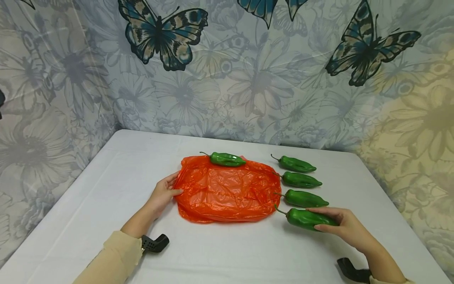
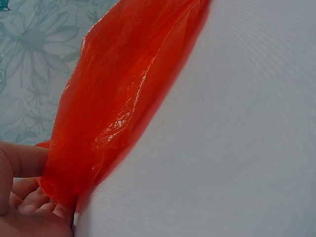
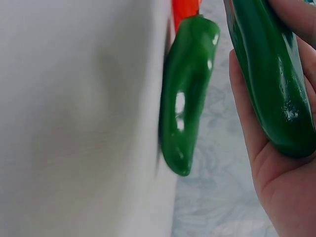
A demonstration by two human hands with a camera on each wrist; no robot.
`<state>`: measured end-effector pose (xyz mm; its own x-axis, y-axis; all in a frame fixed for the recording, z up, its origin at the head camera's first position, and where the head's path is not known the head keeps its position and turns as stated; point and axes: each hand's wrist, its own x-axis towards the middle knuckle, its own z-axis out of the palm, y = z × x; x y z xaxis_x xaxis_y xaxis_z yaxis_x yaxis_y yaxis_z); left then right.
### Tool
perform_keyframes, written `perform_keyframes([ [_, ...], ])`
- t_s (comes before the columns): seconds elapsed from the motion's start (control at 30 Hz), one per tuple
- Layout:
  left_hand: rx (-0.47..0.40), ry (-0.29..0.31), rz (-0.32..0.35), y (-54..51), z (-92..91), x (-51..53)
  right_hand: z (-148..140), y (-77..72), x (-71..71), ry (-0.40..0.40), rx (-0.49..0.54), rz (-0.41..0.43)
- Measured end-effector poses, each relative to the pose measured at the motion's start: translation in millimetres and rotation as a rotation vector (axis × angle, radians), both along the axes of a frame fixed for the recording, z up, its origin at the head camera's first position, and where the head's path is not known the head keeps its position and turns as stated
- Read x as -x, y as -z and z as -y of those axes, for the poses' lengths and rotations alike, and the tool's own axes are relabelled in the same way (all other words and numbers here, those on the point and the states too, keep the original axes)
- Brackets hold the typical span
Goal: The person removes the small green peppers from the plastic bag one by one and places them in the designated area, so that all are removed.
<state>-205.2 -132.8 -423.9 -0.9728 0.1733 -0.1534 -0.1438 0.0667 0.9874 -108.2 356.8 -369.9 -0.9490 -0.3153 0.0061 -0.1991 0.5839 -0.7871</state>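
A crinkled red-orange plastic bag lies spread flat mid-table. Its left edge is pinched by my left hand; in the left wrist view the thumb and fingers hold the film on both sides. A glossy green chili pepper is gripped by my right hand at its tip end, stem pointing left. It appears raised off the table in the right wrist view. One more green pepper rests on the bag's far edge, with its stem to the left.
Three green peppers form a column right of the bag: a far one, a middle one and a near one. The white-covered table backs onto a patterned wall cloth. Black wrist devices sit on both arms.
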Motion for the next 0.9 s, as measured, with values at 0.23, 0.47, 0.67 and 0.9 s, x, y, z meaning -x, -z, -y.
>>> perform_keyframes([
  [0.23, 0.009, 0.007, -0.007, -0.2, 0.0, -0.1, -5, 7.9, -3.1, -0.041, 0.047, 0.001],
  [0.47, 0.008, 0.007, 0.0, -0.8, 0.7, -0.1, -8, 11.9, -0.7, -0.057, 0.046, 0.029],
  [0.67, 0.022, 0.004, 0.004, -2.1, 1.4, 0.0, -9, 15.0, 2.7, -0.044, 0.019, 0.03],
  [0.9, 0.011, 0.001, 0.008, -1.9, 0.2, 0.1, -10, 19.9, 7.5, -0.054, 0.006, 0.042],
])
